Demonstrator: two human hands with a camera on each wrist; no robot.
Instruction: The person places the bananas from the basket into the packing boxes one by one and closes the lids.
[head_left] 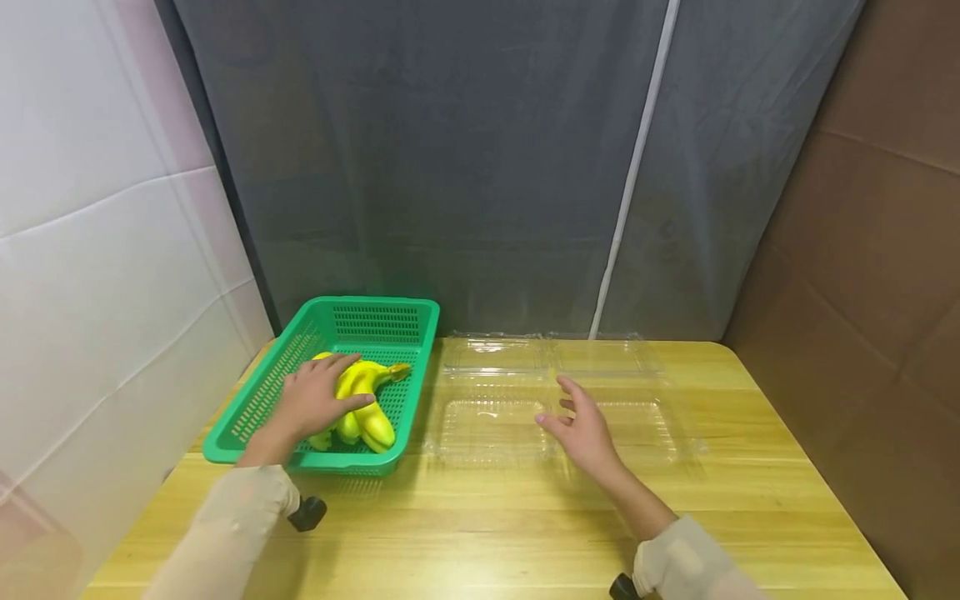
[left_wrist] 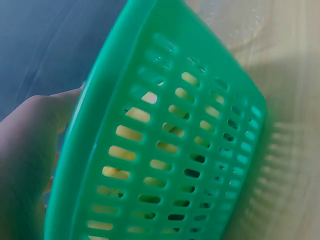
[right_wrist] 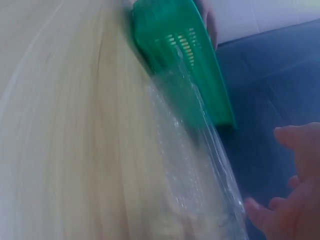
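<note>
A bunch of yellow bananas (head_left: 367, 400) lies in a green plastic basket (head_left: 427, 350). My left hand (head_left: 315, 398) is inside the basket over the bananas, with its fingers and thumb spread. Whether the fingertips touch the fruit cannot be made out. In the left wrist view, the wall of the basket (left_wrist: 165, 125) covers most of that hand, and yellow shows through the slots. My right hand (head_left: 587, 429) holds nothing. Its fingers are loosely bent above two clear plastic clamshell boxes, the left box (head_left: 491, 429) and the right box (head_left: 637, 425), both with lids raised.
The boxes stand side by side on a wooden table (head_left: 465, 533), just right of the basket. Behind the table hangs a grey curtain (head_left: 450, 167). A white sheet (head_left: 112, 208) closes the left side, and a brown panel (head_left: 870, 292) the right.
</note>
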